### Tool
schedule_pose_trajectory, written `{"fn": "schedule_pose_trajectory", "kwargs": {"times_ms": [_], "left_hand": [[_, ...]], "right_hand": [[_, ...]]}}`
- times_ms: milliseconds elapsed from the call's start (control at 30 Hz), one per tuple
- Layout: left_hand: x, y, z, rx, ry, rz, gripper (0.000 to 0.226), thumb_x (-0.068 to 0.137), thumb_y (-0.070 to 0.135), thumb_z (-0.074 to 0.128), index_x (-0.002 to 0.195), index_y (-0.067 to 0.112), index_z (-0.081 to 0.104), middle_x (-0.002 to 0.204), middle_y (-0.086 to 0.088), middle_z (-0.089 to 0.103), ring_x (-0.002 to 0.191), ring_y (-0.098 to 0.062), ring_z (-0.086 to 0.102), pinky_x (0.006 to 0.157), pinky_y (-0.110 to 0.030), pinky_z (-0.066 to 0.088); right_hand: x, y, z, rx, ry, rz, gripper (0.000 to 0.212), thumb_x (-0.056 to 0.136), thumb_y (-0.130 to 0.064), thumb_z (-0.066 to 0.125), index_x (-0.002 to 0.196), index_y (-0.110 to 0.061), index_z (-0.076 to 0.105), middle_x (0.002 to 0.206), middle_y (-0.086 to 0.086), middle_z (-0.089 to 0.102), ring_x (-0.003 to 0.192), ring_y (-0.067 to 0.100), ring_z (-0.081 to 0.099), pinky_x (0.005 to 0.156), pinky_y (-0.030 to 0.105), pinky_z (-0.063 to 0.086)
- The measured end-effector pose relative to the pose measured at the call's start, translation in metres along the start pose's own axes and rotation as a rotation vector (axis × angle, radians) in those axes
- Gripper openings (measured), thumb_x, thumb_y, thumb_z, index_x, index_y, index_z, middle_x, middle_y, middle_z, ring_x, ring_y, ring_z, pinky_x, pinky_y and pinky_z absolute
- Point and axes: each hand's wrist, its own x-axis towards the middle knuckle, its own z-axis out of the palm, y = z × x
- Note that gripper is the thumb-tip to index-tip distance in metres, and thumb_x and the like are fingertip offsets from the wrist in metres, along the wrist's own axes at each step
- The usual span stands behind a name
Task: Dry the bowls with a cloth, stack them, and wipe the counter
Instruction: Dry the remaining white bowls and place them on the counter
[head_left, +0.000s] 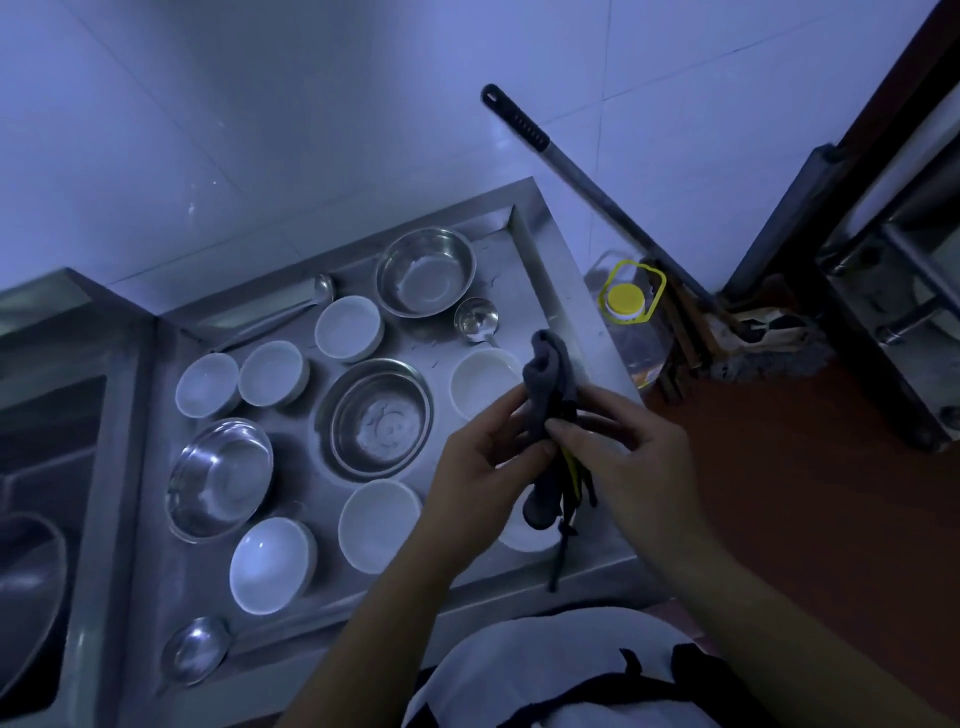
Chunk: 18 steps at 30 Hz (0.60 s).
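Observation:
Both hands hold a dark grey cloth (549, 383) above the right side of the steel counter (558, 244). My left hand (480, 462) pinches the cloth's middle and my right hand (618, 441) grips it from the right; a frayed end with a yellow strip hangs down. Several white bowls stand apart on the counter, among them one (349, 327) at the back, one (480, 382) just behind the cloth, and one (272, 564) at the front. Three steel bowls lie among them: one at the back (425, 270), one in the middle (375, 418), one on the left (219, 478).
A sink basin (31, 467) lies left of the counter. Two ladles (475, 319) (195, 649) and a long spoon (280, 312) lie on the counter. On the red floor at right stand a yellow-capped oil bottle (626, 304) and a mop (597, 192) leaning on the tiled wall.

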Motion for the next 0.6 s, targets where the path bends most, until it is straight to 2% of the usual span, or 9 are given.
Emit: {"fn": "schedule_pose_trajectory", "kwargs": {"times_ms": [67, 133, 233, 267, 367, 433, 467, 500, 600], "left_hand": [[-0.004, -0.002, -0.002, 0.024, 0.012, -0.023, 0.053, 0.099, -0.006, 0.053, 0.146, 0.02, 0.052, 0.125, -0.011, 0.071, 0.121, -0.031, 0.065, 0.106, -0.059, 0.048], [-0.008, -0.005, -0.003, 0.04, 0.025, -0.037, 0.053, 0.101, -0.004, 0.05, 0.149, 0.019, 0.049, 0.125, -0.011, 0.071, 0.12, -0.031, 0.065, 0.105, -0.061, 0.047], [-0.013, -0.009, -0.005, 0.07, 0.037, -0.037, 0.054, 0.099, 0.0, 0.048, 0.148, 0.023, 0.049, 0.122, -0.01, 0.072, 0.118, -0.031, 0.066, 0.103, -0.061, 0.048], [-0.014, -0.011, -0.005, 0.087, 0.048, -0.033, 0.054, 0.099, -0.001, 0.048, 0.147, 0.024, 0.05, 0.12, -0.008, 0.073, 0.116, -0.029, 0.067, 0.103, -0.06, 0.049], [-0.018, -0.013, -0.008, 0.162, 0.099, -0.013, 0.055, 0.102, -0.006, 0.046, 0.144, 0.028, 0.053, 0.113, -0.007, 0.075, 0.107, -0.029, 0.07, 0.097, -0.056, 0.054], [-0.02, -0.014, -0.011, 0.207, 0.102, 0.017, 0.057, 0.102, -0.007, 0.045, 0.143, 0.032, 0.055, 0.108, -0.011, 0.074, 0.101, -0.035, 0.069, 0.092, -0.053, 0.056], [-0.021, -0.014, -0.013, 0.23, 0.098, 0.037, 0.057, 0.102, -0.006, 0.045, 0.143, 0.032, 0.055, 0.107, -0.009, 0.074, 0.1, -0.033, 0.069, 0.091, -0.049, 0.056], [-0.022, -0.015, -0.015, 0.253, 0.096, 0.053, 0.056, 0.102, -0.005, 0.045, 0.144, 0.03, 0.055, 0.107, -0.006, 0.074, 0.099, -0.028, 0.07, 0.09, -0.044, 0.058], [-0.025, -0.018, -0.018, 0.242, 0.074, 0.043, 0.054, 0.104, -0.002, 0.045, 0.148, 0.029, 0.05, 0.112, -0.007, 0.073, 0.092, -0.022, 0.069, 0.079, -0.031, 0.057]], "right_hand": [[0.0, 0.0, 0.001, -0.004, -0.02, -0.019, 0.029, 0.086, -0.009, 0.076, 0.108, -0.028, 0.077, 0.099, -0.008, 0.078, 0.102, 0.012, 0.072, 0.094, 0.047, 0.056], [-0.002, 0.003, 0.004, -0.032, -0.026, -0.052, 0.027, 0.087, -0.01, 0.076, 0.107, -0.029, 0.076, 0.098, -0.011, 0.078, 0.101, 0.01, 0.072, 0.094, 0.043, 0.056], [-0.003, 0.006, 0.007, -0.092, -0.003, -0.087, 0.031, 0.093, -0.008, 0.068, 0.101, -0.037, 0.074, 0.087, -0.018, 0.076, 0.088, 0.001, 0.07, 0.08, 0.028, 0.056], [-0.002, 0.007, 0.007, -0.096, 0.013, -0.083, 0.035, 0.094, -0.006, 0.066, 0.097, -0.04, 0.074, 0.082, -0.018, 0.075, 0.082, 0.001, 0.07, 0.075, 0.029, 0.056], [0.001, 0.007, 0.009, 0.0, 0.072, -0.011, 0.039, 0.096, -0.007, 0.065, 0.087, -0.043, 0.077, 0.081, -0.002, 0.077, 0.084, 0.022, 0.074, 0.079, 0.05, 0.061], [0.002, 0.007, 0.012, 0.086, 0.081, 0.051, 0.031, 0.096, -0.011, 0.066, 0.083, -0.035, 0.08, 0.085, 0.014, 0.075, 0.088, 0.042, 0.07, 0.076, 0.064, 0.057], [0.001, 0.007, 0.014, 0.117, 0.078, 0.083, 0.027, 0.096, -0.013, 0.066, 0.084, -0.032, 0.08, 0.088, 0.019, 0.073, 0.089, 0.049, 0.066, 0.073, 0.068, 0.055], [0.0, 0.009, 0.017, 0.137, 0.069, 0.106, 0.024, 0.097, -0.014, 0.065, 0.087, -0.029, 0.08, 0.091, 0.02, 0.073, 0.089, 0.051, 0.065, 0.072, 0.069, 0.055], [-0.005, 0.014, 0.029, 0.138, 0.016, 0.108, 0.019, 0.099, -0.019, 0.063, 0.104, -0.028, 0.079, 0.096, 0.011, 0.076, 0.096, 0.033, 0.071, 0.087, 0.059, 0.057]]}}
